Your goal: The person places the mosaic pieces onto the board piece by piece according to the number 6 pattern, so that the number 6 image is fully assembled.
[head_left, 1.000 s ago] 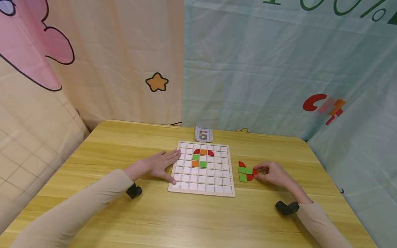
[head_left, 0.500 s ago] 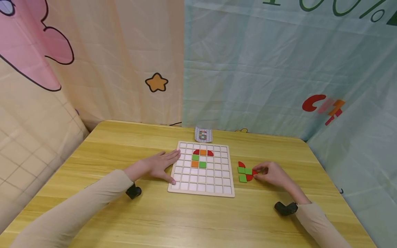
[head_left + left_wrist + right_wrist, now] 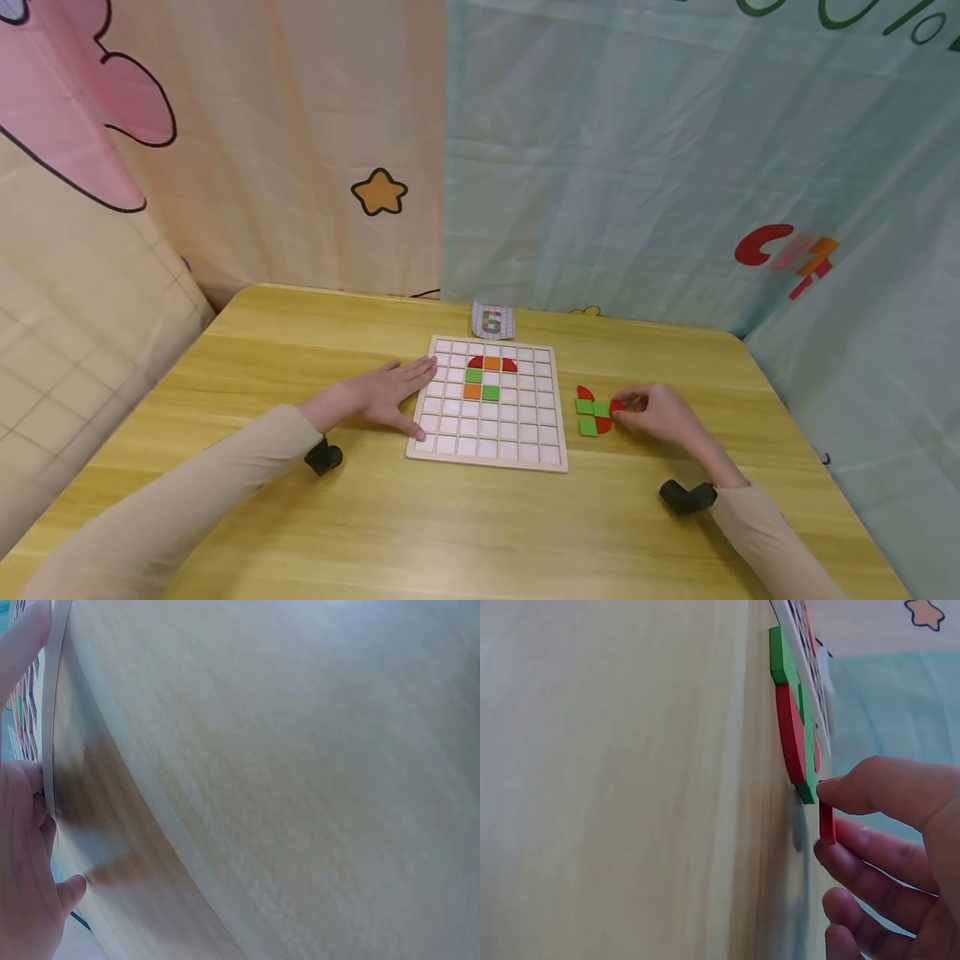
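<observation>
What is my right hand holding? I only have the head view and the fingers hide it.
Observer: In the right wrist view, the right hand pinches a thin red piece between thumb and finger, lifted just off the table.
Operator: Is it clear of the other loose pieces?
Observer: It sits right by the green piece; I cannot tell whether they touch.
Operator: And the left hand?
Observer: The left wrist view shows the left hand against the edge of the board, fingers straight.

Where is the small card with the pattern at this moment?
In the head view the card stands on the table just beyond the far edge of the grid board, near the curtain.
</observation>
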Available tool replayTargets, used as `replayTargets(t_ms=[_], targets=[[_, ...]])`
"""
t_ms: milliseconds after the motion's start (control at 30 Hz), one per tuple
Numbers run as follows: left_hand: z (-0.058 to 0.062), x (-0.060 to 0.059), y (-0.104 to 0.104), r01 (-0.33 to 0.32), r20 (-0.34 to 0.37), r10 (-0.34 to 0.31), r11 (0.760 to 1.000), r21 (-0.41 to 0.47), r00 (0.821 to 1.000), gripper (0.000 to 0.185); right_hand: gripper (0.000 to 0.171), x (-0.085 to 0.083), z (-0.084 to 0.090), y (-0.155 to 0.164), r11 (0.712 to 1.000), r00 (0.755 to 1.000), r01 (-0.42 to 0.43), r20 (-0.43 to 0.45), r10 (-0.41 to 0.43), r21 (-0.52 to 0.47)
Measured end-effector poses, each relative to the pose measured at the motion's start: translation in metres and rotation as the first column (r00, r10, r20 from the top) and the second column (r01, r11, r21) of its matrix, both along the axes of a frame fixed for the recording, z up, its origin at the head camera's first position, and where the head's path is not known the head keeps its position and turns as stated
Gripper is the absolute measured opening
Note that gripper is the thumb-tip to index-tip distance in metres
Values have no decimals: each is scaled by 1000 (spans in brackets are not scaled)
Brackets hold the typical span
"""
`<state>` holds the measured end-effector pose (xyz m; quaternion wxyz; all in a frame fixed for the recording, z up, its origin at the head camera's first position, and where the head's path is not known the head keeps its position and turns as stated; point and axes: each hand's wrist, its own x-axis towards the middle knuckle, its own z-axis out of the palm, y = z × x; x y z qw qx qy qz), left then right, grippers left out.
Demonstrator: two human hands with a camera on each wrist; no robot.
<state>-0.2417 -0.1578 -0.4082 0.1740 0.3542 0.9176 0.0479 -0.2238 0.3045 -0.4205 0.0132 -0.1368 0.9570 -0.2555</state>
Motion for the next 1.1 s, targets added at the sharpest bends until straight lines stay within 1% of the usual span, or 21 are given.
replayTargets(t_ms=[200,400,700,867,1100], targets=[[0,-1,1,8,-7,-8,1000,-9,1000,112,29,-2,6,-6,1000,1000,10,-1,-10,-8],[2,-1,1,-4,4,4,1000,-19,1000,112,29,-4,8,-18,1000,1000,20,-2,-20,0],[-2,-4,0,1,0,-1,1000,-25,1000,113,28,-5,14,-44,999,999,-39,-18,39,-11],[-1,-4,0,1,0,-1,1000,-17,1000,114,27,-7,14,-59,999,998,-52,-18,52,-6],[-2,-3,0,0,-4,0,1000,-29,1000,113,29,-11,12,-79,994,995,-103,-12,103,-23]])
